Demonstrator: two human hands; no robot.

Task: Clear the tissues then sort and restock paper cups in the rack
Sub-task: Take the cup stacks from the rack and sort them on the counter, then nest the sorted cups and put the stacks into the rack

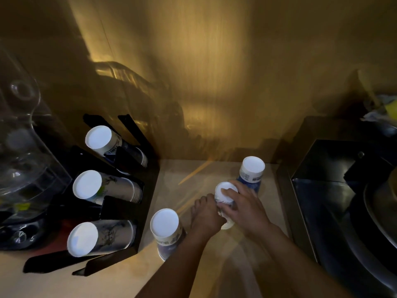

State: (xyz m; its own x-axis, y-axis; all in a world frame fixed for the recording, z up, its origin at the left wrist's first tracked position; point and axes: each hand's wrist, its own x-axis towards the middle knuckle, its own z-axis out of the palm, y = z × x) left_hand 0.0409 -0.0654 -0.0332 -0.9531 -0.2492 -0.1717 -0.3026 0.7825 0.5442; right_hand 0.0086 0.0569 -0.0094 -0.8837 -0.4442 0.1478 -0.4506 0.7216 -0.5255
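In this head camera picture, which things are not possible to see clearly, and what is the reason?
- Cup stack in hands: both hands cover it; cup count unclear.
- Rack: bottom slot's far end is behind the rack wall, so its fullness is unknown.
- Print on far cup stack: too small, dim.
- Items at right edge: cut off, dark.
- Tissues: none identifiable.

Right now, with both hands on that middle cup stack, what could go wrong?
1. The held stack sits close between two upside-down stacks: the far stack just behind the right hand and the near stack beside the left forearm. A sideways pull could topple either.
2. The rack already shows a stack in all three visible slots, so the held cups may not fit.
3. Dim light makes matching the prints unreliable.
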